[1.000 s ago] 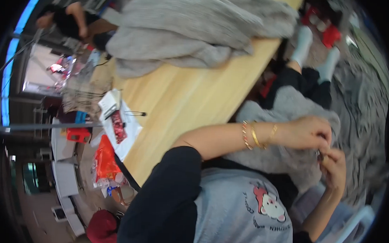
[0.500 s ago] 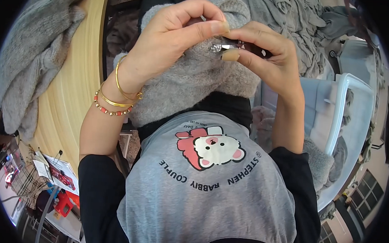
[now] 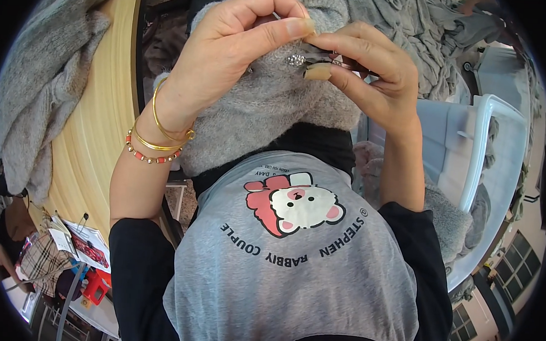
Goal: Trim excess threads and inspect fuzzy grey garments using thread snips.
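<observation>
A fuzzy grey knit garment [image 3: 226, 135] lies bunched over my lap, beneath both hands. Thumb and forefinger of my left hand [image 3: 229, 53] are pinched together at the upper part of the knit; whatever is between them is too small to make out. Close beside it, my right hand [image 3: 378, 74] is closed round a small silvery metal tool [image 3: 317, 55]. A glittering piece sits at the tool's left end, over the knit, and the rest goes back under my right fingers. My right forefinger nearly meets the left fingertips.
On my left stands a wooden table [image 3: 98, 120] with another grey knit [image 3: 52, 69] on it. A clear plastic bin [image 3: 478, 155] holding grey knits is on my right. More grey garments [image 3: 406, 42] are heaped beyond. At the far left edge a person [image 3: 11, 226] shows partly.
Both hands have shifted slightly left and up in the view, still close together, with the metal tool in the right. A person has come into sight at the left edge.
</observation>
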Demonstrator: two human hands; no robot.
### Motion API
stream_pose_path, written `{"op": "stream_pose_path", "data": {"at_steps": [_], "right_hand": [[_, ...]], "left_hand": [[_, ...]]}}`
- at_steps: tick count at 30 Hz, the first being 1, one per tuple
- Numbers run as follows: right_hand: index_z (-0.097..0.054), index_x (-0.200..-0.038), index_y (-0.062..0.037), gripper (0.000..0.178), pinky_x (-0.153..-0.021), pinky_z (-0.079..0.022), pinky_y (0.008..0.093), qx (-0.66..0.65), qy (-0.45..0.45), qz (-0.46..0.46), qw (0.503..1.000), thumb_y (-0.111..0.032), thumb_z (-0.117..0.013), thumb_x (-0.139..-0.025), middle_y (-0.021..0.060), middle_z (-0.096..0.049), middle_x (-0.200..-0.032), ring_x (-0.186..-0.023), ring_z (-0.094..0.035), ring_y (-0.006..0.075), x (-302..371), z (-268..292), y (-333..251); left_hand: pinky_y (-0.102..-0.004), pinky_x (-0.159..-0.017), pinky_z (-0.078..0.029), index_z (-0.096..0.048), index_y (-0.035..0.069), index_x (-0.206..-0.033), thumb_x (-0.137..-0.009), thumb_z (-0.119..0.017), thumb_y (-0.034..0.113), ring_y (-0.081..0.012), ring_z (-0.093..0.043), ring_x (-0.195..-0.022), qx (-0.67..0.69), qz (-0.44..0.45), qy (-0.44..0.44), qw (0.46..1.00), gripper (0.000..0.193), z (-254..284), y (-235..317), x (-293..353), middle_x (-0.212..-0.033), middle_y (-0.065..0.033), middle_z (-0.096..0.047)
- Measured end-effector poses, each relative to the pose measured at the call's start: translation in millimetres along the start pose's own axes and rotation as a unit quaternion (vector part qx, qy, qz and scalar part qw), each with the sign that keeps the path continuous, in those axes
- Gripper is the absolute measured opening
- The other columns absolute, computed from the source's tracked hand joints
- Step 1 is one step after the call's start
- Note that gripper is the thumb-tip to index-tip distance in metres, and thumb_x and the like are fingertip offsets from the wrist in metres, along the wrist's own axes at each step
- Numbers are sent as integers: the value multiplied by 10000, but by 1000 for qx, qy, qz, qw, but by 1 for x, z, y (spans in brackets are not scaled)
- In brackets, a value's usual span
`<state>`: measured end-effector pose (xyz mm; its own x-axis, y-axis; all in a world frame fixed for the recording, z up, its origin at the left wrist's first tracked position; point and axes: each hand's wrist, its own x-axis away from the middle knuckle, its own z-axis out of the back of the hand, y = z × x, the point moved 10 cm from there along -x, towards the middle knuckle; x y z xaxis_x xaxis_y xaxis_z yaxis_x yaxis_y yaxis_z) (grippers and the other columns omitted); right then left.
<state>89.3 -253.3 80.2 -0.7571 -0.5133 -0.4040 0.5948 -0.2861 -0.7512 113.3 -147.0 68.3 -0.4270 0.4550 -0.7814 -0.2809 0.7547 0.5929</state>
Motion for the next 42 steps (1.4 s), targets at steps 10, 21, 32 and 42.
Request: {"op": "stream_pose_path", "data": {"at_steps": [10,21,32,42], "right_hand": [[-714,-1084,-85,364,-510,-445,232,9,40,21,999,15,-711,-734,32,-626,-780,-613,-573,104,2,0,-1],[-691,-1090,-6,308,-601,-413,197,1,21,-73,997,36,-694,-785,24,-623,-866,-720,-544,68,13,-7,26],[-650,-813,-53,69,-470,-233,189,-203,102,-302,926,-102,-696,-828,-82,-446,-603,-510,-351,13,39,-38,83],[-445,-639,-161,331,-435,-211,212,-374,223,-318,842,-125,-657,-890,-87,-332,-527,-430,-259,30,61,-7,99]], "left_hand": [[-143,-534,-268,-609,49,-971,-964,-578,156,14,-376,-617,-32,7,18,999,112,1,-2,1,-754,87,-510],[-148,-661,-375,-619,48,-987,-966,-578,172,-4,-477,-722,15,131,159,978,132,21,-19,19,-832,55,-583],[-189,-762,-421,-586,56,-1058,-998,-507,226,-42,-537,-830,37,377,333,863,197,37,-34,50,-980,-1,-600],[-185,-699,-380,-537,32,-1168,-991,-516,191,-45,-439,-796,-110,481,229,839,239,21,-17,37,-966,15,-526]]}}
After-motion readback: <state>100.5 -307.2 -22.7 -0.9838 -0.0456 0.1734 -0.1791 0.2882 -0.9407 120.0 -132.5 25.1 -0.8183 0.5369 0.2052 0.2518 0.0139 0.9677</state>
